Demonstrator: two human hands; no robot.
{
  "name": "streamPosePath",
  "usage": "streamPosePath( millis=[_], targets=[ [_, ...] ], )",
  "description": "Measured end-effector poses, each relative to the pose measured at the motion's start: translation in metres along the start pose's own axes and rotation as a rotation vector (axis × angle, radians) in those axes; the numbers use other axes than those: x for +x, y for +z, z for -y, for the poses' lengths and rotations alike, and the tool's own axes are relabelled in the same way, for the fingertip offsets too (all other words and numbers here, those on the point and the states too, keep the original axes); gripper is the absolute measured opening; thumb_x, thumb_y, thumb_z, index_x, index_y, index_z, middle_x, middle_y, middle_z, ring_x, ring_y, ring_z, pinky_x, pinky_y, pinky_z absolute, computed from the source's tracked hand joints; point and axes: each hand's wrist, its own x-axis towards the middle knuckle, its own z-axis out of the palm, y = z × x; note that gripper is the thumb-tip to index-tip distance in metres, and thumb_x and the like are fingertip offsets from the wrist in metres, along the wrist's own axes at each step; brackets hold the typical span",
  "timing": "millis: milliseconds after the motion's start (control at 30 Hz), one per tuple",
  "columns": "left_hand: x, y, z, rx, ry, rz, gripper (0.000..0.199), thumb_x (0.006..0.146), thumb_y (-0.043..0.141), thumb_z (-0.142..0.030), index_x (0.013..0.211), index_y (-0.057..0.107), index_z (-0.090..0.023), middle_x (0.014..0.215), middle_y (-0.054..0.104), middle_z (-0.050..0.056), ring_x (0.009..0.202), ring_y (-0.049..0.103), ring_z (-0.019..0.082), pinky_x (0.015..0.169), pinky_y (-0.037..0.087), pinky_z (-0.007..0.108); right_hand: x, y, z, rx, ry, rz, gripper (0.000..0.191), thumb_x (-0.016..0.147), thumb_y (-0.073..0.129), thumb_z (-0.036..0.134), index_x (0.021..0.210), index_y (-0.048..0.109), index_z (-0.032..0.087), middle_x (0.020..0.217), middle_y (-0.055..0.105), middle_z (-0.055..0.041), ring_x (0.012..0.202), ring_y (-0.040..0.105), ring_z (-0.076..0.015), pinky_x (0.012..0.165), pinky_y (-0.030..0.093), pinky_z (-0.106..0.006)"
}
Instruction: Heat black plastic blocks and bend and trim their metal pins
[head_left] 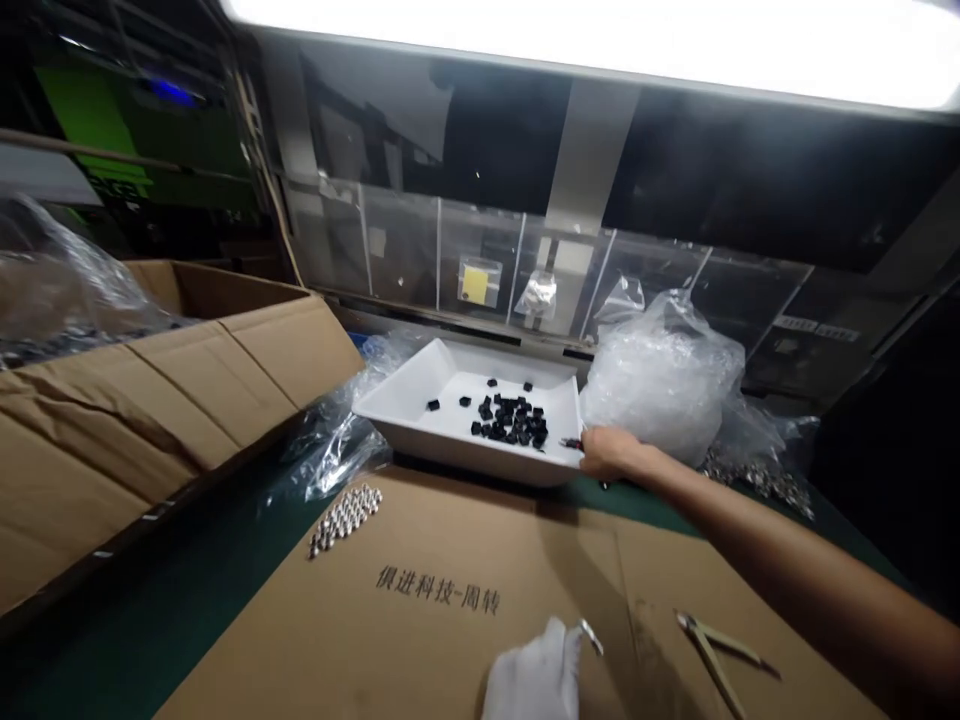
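My left hand (534,672), in a white glove, is closed at the bottom centre. A small shiny metal piece (591,637) sticks out from its fingertips, above the cardboard sheet (450,540). At the right rim of the white tray (420,440), my bare right hand (611,453) is closed. Its fingers hold a small dark, pointed thing (571,443) with a trace of red, too small to name. Many small black parts (510,420) lie loose inside the tray. Pliers with pale handles (716,655) rest on the cardboard, right of my left hand.
Small silvery metal parts (346,518) stand in rows on the cardboard. An open cardboard box (172,390) with plastic wrap is on the left. Behind my right hand sits a bulging clear bag (660,380), with a pile of metal parts (765,485) beside it. Clear bins (405,250) line the back.
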Motion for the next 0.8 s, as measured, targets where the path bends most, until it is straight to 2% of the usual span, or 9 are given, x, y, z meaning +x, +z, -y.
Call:
streamPosePath(
  millis=[33,67,200,300,400,467,600,800],
  targets=[
    [-0.001,-0.007,-0.001,-0.024,0.041,-0.008,0.025,0.1,0.046,-0.021,0.087,0.067,-0.025,0.07,0.075,-0.002,0.058,0.074,0.02,0.048,0.046,0.025,-0.004,0.002,-0.002,-0.012,0.011,-0.002,0.031,0.098,0.064,0.038,0.12,0.064,0.016,0.121,0.065,-0.0097,0.103,0.066,-0.0227,0.09,0.056,-0.044],
    [-0.001,-0.013,-0.002,-0.022,0.019,-0.032,0.028,0.102,0.043,-0.024,0.086,0.066,-0.024,0.067,0.073,-0.002,0.057,0.073,0.02,0.048,0.045,0.025,-0.011,0.006,-0.007,-0.016,0.016,-0.004,0.032,0.098,0.063,0.039,0.121,0.063,0.016,0.12,0.066,-0.0098,0.103,0.066,-0.0227,0.09,0.055,-0.044],
    [-0.001,-0.016,-0.007,-0.05,0.006,0.07,0.039,0.107,0.03,-0.033,0.09,0.063,-0.023,0.072,0.073,0.002,0.062,0.073,0.022,0.048,0.039,0.028,-0.06,0.036,-0.037,0.021,-0.019,0.065,0.023,0.096,0.057,0.032,0.112,0.065,0.017,0.104,0.071,-0.0098,0.09,0.067,-0.025,0.076,0.05,-0.035],
    [-0.004,-0.007,-0.01,-0.051,0.013,0.142,0.045,0.108,0.023,-0.04,0.093,0.062,-0.022,0.078,0.073,0.005,0.068,0.073,0.024,0.05,0.038,0.029,-0.112,0.072,-0.057,0.071,-0.059,0.155,0.018,0.093,0.053,0.028,0.105,0.064,0.02,0.1,0.072,-0.0089,0.084,0.066,-0.0244,0.07,0.044,-0.032],
    [-0.007,-0.001,-0.014,-0.01,0.039,0.181,0.048,0.107,0.021,-0.044,0.093,0.061,-0.022,0.077,0.072,0.007,0.068,0.073,0.025,0.05,0.035,0.03,-0.161,0.113,-0.07,0.117,-0.106,0.218,0.017,0.091,0.052,0.027,0.102,0.063,0.021,0.1,0.071,-0.0086,0.086,0.066,-0.0245,0.073,0.044,-0.033],
    [-0.008,-0.001,-0.017,0.064,0.091,0.16,0.047,0.107,0.022,-0.043,0.089,0.061,-0.022,0.073,0.071,0.006,0.064,0.071,0.024,0.049,0.031,0.03,-0.185,0.138,-0.076,0.132,-0.129,0.233,0.02,0.088,0.054,0.025,0.105,0.063,0.02,0.1,0.07,-0.0096,0.09,0.066,-0.026,0.078,0.045,-0.035],
    [-0.007,-0.003,-0.022,0.179,0.142,0.129,0.048,0.107,0.025,-0.044,0.085,0.061,-0.021,0.07,0.069,0.005,0.062,0.069,0.021,0.048,0.026,0.029,-0.21,0.17,-0.086,0.166,-0.144,0.255,0.026,0.085,0.056,0.024,0.11,0.062,0.019,0.1,0.069,-0.01,0.092,0.066,-0.027,0.08,0.046,-0.036],
    [-0.006,-0.006,-0.028,0.234,0.113,0.184,0.052,0.107,0.023,-0.046,0.084,0.062,-0.019,0.072,0.067,0.005,0.061,0.065,0.02,0.051,0.025,0.028,-0.224,0.179,-0.095,0.147,-0.167,0.217,0.018,0.086,0.054,0.026,0.101,0.06,0.02,0.09,0.066,-0.0078,0.083,0.065,-0.0261,0.073,0.045,-0.038]
  ],
)
